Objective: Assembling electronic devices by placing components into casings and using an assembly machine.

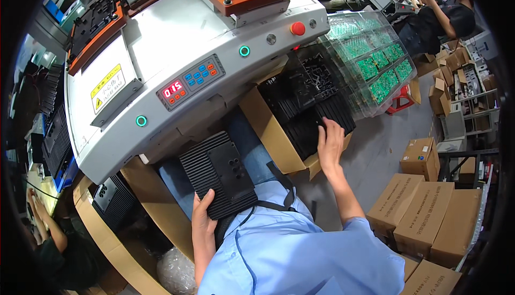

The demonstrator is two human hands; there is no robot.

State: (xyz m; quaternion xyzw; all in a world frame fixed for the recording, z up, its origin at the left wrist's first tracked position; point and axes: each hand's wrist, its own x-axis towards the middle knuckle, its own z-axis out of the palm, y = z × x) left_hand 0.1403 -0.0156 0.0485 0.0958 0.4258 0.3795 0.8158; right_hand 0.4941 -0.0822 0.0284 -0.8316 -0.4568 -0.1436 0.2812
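A black ribbed plastic housing [217, 174] with a smooth panel and several small holes rests tilted over my lap. My left hand [203, 217] grips its lower left edge, thumb on top and the other fingers partly hidden beneath. To the right stands an open cardboard box [276, 137] holding several black plastic parts [308, 131]. My right hand [332, 144] is over the box's near right side, its fingers slightly bent and apart, close to those parts. Nothing shows in its grasp.
Ahead is a white machine [188, 32] with a lit keypad [190, 82], green-ringed buttons and a red knob [298, 28]. Green circuit boards [378, 64] lie in clear trays at right. Another open carton [107, 236] stands left. Closed cartons [424, 214] are stacked right. Other people work at both sides.
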